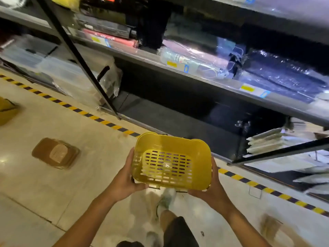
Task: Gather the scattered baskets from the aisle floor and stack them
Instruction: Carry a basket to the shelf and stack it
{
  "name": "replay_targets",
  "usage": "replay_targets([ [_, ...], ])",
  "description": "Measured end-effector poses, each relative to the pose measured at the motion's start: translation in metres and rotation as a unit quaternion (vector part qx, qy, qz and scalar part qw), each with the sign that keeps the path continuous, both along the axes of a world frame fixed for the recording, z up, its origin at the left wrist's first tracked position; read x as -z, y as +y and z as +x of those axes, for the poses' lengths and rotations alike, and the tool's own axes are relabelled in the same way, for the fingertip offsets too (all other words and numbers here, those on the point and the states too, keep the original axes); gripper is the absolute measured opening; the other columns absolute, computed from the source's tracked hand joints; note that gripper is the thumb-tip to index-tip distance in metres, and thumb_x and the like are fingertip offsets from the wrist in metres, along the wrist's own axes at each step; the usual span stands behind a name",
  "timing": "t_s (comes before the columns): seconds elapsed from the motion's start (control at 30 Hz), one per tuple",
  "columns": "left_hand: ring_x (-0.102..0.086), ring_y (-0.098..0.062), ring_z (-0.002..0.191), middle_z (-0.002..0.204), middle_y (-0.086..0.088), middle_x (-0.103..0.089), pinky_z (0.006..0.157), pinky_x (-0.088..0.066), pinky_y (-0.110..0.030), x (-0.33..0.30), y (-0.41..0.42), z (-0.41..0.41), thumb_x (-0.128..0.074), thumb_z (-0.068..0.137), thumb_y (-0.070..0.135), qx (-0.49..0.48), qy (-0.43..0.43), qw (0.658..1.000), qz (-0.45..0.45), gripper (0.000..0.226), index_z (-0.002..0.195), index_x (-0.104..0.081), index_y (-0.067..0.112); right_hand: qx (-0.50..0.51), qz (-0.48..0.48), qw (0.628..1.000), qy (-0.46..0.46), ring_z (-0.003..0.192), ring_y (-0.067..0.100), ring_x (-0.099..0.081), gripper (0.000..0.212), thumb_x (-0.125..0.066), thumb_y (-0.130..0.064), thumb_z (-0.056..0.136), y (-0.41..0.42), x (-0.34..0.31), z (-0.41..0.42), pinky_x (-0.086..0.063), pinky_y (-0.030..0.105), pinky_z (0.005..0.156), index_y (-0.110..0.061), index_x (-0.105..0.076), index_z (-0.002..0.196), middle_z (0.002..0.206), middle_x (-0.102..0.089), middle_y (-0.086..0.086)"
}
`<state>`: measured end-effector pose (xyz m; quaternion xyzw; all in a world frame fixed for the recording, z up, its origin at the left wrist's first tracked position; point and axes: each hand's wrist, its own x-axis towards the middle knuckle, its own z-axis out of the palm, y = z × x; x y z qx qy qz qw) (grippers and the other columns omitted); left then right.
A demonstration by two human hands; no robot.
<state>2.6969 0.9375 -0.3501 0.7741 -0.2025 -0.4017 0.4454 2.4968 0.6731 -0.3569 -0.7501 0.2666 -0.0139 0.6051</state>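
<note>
One yellow basket (171, 160) in air before me, mouth facing me, long axis left-right. My left hand (127, 179) and right hand (212, 188) grip its ends. One brown basket (55, 153) upside down on floor (53, 193).

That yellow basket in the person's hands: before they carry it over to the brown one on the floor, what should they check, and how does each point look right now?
1. Grip on both sides: ok. The left hand and right hand each hold a side of the yellow basket.
2. Basket empty: ok, only its slotted bottom shows inside.
3. Target in sight: ok. The brown basket sits upside down on the floor to the left.
4. Brown basket ready to nest: not ok, it is bottom-up.
5. Path to it: ok, bare floor lies between.
6. Other baskets left: cannot tell; a yellow object at the left edge is cut off.
</note>
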Motion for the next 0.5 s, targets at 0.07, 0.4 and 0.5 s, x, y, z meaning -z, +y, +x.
replay_targets([
  [0.07, -0.051, 0.017, 0.123, 0.137, 0.042, -0.049, 0.088, -0.044, 0.000, 0.032, -0.016, 0.025, -0.091, 0.073, 0.012, 0.021, -0.008, 1.000, 0.015, 0.133, 0.157, 0.006, 0.042, 0.011, 0.007, 0.999, 0.049, 0.128, -0.002, -0.055, 0.126, -0.094, -0.011, 0.067, -0.009, 0.027, 0.020, -0.055, 0.014, 0.087, -0.039, -0.008, 0.156, 0.141, -0.049, -0.032],
  [0.4, -0.048, 0.024, 0.119, 0.132, 0.043, -0.051, 0.074, -0.047, 0.001, 0.196, -0.056, 0.123, -0.093, 0.068, 0.028, 0.058, -0.003, 0.998, 0.014, 0.127, 0.152, -0.004, 0.062, 0.083, 0.089, 0.989, 0.079, 0.117, -0.016, -0.056, 0.123, -0.087, -0.004, 0.072, -0.020, 0.183, 0.089, -0.055, 0.009, 0.072, -0.020, -0.002, 0.160, 0.124, -0.054, -0.046],
  [0.5, -0.049, 0.025, 0.118, 0.132, 0.044, -0.052, 0.068, -0.044, 0.005, 0.232, -0.060, 0.136, -0.090, 0.072, 0.022, 0.063, 0.015, 0.998, -0.009, 0.117, 0.152, -0.013, 0.058, 0.098, 0.105, 0.987, 0.071, 0.122, -0.012, -0.055, 0.128, -0.088, -0.001, 0.070, -0.019, 0.217, 0.096, -0.057, 0.013, 0.076, -0.014, 0.001, 0.161, 0.126, -0.054, -0.044],
])
